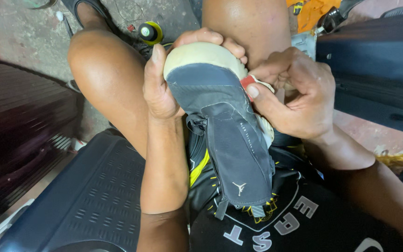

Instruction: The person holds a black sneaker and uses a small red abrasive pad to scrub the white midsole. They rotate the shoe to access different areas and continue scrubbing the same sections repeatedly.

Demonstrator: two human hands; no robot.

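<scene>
I have the dark shoe (225, 135) propped toe-up in my lap at center, my left hand (162, 88) clamped around its toe at ten o'clock, my right hand (295, 93) pinching a small red piece (248, 81) against the sole edge at two o'clock, apparently working that seam, which calls for firm steady pressure.

Concrete floor (19, 32) (stained) bears a yellow-rimmed spool (150, 32).
</scene>
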